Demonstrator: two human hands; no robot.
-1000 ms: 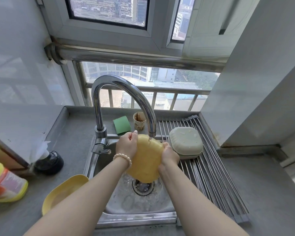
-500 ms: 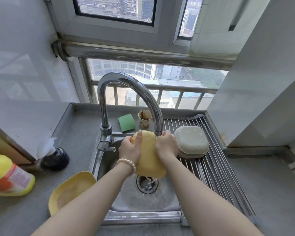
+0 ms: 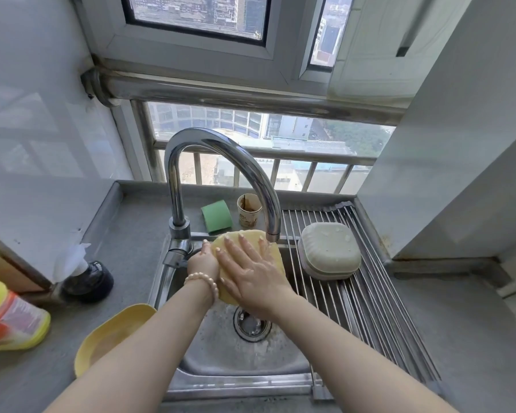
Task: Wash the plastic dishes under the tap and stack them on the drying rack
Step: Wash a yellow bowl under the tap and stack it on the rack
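Note:
Over the steel sink (image 3: 280, 362) I hold a yellow plastic dish (image 3: 276, 257) on edge, just under the spout of the curved tap (image 3: 221, 150). My left hand (image 3: 203, 260) grips its left rim. My right hand (image 3: 251, 269) lies flat across its near face with fingers spread and straight. A second yellow dish (image 3: 108, 338) lies on the counter left of the sink. Pale green dishes (image 3: 329, 248) sit stacked upside down on the roll-up drying rack (image 3: 370, 308) to the right.
Behind the tap lie a green sponge (image 3: 216, 217) and a stained paper cup (image 3: 249, 210). A yellow detergent bottle (image 3: 9, 317) and a black object with a plastic bag (image 3: 87, 278) stand at the left. Walls close in on both sides.
My right hand has moved from the dish's right rim onto its near face, fingers now spread flat. The dish has stayed under the spout, and the view has shifted slightly.

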